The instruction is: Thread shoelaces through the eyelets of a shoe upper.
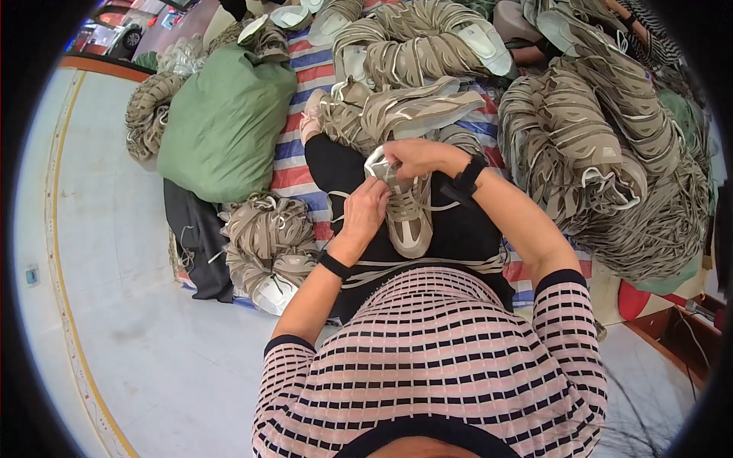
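Resting on the person's lap, across the black trousers point(458, 229), a beige and tan laced shoe upper point(408, 214) lies lengthwise with its toe end pointing toward the body and its silvery-white tongue end pointing away. The right hand point(416, 156) is closed on that far tongue end, fingers curled over the top edge, a black watch point(466, 179) strapped at the wrist. The left hand point(365, 210) is closed against the upper's left side near the lacing, fingertips pinching at the white lace point(439, 206), which trails loose to the right over the trousers; a black band point(334, 266) circles this wrist. Both forearms come out of a pink and black checked knit top point(427, 359).

Just beyond the hands, a pile of matching beige uppers point(412, 107) sits on a red, white and blue striped woven sheet point(294, 164) spread over the pale floor point(122, 267). A much larger heap of the same uppers point(603, 153) runs along the sheet's right side. At the sheet's left edge lies a big green cloth sack point(225, 122), with a smaller bundle of uppers point(267, 240) near the sheet's near-left corner and a dark cloth point(197, 237) beside it. A yellow line point(57, 252) curves across the floor at the left.
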Tool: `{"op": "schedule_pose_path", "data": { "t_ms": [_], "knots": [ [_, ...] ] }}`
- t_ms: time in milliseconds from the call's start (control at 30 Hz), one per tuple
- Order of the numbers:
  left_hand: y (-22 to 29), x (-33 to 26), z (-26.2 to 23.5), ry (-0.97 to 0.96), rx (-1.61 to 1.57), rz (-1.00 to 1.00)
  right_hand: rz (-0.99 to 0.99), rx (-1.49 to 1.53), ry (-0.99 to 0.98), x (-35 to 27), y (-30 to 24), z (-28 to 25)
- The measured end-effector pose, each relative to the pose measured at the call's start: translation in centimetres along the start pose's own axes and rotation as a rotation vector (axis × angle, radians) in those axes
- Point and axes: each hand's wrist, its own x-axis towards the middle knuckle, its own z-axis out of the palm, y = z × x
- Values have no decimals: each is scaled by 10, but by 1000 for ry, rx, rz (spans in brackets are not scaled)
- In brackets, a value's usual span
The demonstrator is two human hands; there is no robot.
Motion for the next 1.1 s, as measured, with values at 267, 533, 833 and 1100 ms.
{"op": "schedule_pose_path", "data": {
  "t_ms": [267, 533, 833, 1100],
  "knots": [
    [4, 4, 3, -25, 1, 13, 45, 1, -54, 4, 19, 6],
    [11, 15, 3, -165, 234, 77, 113, 492, -31, -1, 30, 14],
    [2, 22, 6, -155, 34, 41, 75, 615, -21, -2, 40, 14],
    [-2, 18, 13, -111, -226, -79, 90, 698, -71, -6, 39, 9]
  ]
}}
